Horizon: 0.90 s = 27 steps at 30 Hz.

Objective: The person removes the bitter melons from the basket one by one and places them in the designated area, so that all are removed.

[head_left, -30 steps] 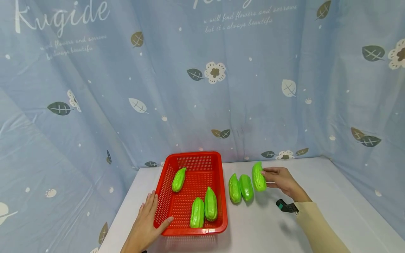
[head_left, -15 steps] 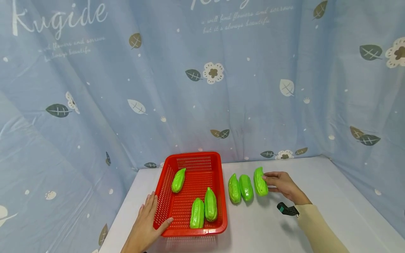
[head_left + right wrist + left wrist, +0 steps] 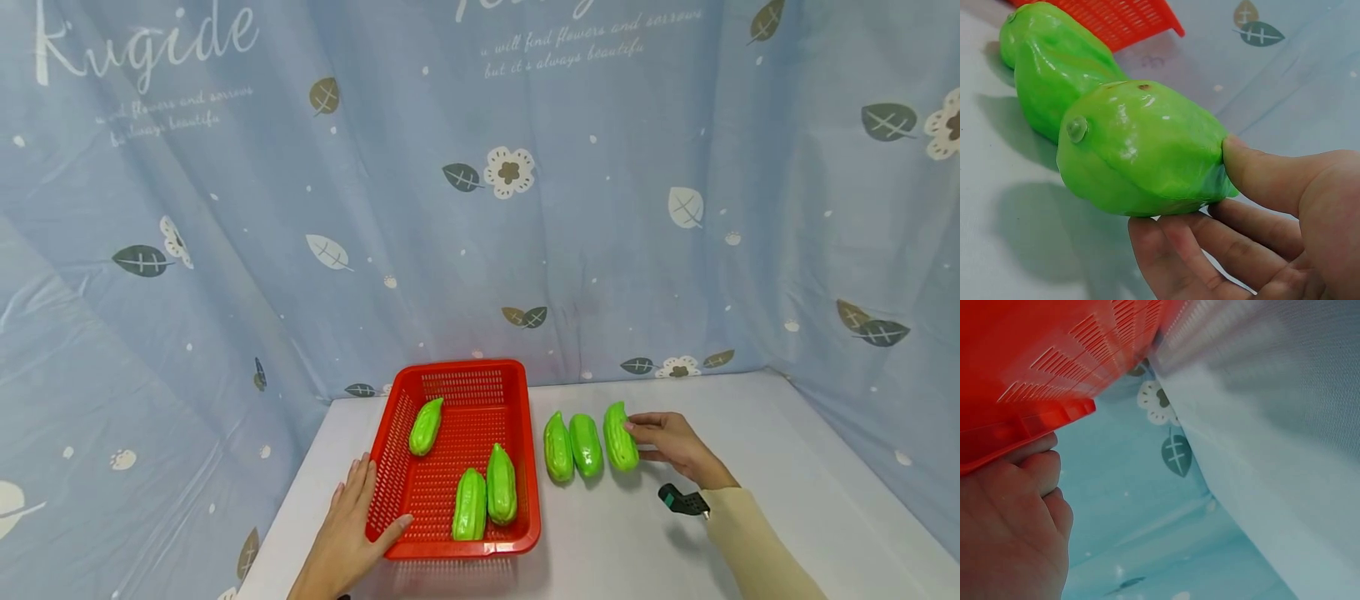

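Note:
My right hand pinches a glossy green ridged gourd between thumb and fingers. In the right wrist view, its stub end faces the camera and its shadow falls on the table to the left. Two similar gourds, a left one and a middle one, lie side by side just left of it. My left hand rests on the near left corner of a red plastic basket, fingers extended along the rim and thumb spread across the front edge. The left wrist view hides its fingertips behind the rim.
Inside the basket lie three more green gourds: one at the back left and a front pair. A white table carries everything. A blue curtain with leaf and flower prints hangs behind and at the sides.
My right hand has brought its gourd lower and nearer to me, slightly rightward, level with the two beside it. The left hand and basket keep their places.

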{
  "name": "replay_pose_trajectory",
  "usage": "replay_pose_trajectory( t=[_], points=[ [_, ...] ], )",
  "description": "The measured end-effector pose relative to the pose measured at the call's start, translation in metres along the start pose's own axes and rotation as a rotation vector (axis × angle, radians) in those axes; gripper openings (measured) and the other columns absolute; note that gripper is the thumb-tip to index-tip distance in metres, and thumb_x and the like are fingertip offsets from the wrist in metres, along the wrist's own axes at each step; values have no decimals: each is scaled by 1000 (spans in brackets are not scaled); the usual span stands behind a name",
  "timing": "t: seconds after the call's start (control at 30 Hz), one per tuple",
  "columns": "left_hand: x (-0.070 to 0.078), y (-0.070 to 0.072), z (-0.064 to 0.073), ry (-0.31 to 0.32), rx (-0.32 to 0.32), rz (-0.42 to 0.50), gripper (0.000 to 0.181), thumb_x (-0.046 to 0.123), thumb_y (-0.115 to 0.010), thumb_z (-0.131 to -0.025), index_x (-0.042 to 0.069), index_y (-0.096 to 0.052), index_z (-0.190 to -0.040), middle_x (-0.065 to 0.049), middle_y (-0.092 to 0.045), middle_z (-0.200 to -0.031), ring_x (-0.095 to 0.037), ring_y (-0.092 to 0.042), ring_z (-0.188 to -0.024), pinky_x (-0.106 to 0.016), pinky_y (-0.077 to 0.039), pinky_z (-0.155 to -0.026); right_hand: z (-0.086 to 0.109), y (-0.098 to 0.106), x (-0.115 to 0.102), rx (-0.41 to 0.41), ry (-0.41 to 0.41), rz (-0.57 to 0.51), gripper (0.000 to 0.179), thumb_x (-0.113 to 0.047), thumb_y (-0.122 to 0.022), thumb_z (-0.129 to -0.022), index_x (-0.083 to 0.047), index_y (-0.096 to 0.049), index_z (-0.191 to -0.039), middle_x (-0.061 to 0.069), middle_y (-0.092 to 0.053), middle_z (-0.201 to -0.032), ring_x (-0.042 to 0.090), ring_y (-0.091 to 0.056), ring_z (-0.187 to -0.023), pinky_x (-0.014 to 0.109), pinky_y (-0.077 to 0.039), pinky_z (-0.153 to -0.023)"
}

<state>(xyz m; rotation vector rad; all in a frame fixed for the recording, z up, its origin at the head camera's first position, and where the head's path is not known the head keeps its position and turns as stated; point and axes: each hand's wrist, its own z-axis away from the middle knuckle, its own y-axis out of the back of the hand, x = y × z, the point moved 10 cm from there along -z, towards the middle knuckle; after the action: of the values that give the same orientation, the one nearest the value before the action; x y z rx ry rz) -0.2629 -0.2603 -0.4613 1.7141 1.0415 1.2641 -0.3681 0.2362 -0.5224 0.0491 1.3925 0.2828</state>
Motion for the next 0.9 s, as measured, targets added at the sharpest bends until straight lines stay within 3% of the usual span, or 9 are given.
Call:
replay_pose_trajectory(
  t=[0.43,0.9],
  points=[
    [-1,0,0,12,-9,20,104,59,-69,-89,-4,-29,-161,-22,-25,-171,-45,-21,-158,-69,-25,-122,-9,0,17,22,-44,23,59,-22,-62,-104,18,-45,-143,35,-58,-138,23,-72,-108,43,-63,-89],
    [1,1,1,3,7,3,103,59,-68,-89,-4,-29,-160,-22,-26,-170,-45,-23,-158,-69,-24,-122,-10,-3,22,25,-56,40,58,-20,-62,-104,19,-45,-143,38,-52,-142,31,-70,-114,43,-63,-90]
  ],
)
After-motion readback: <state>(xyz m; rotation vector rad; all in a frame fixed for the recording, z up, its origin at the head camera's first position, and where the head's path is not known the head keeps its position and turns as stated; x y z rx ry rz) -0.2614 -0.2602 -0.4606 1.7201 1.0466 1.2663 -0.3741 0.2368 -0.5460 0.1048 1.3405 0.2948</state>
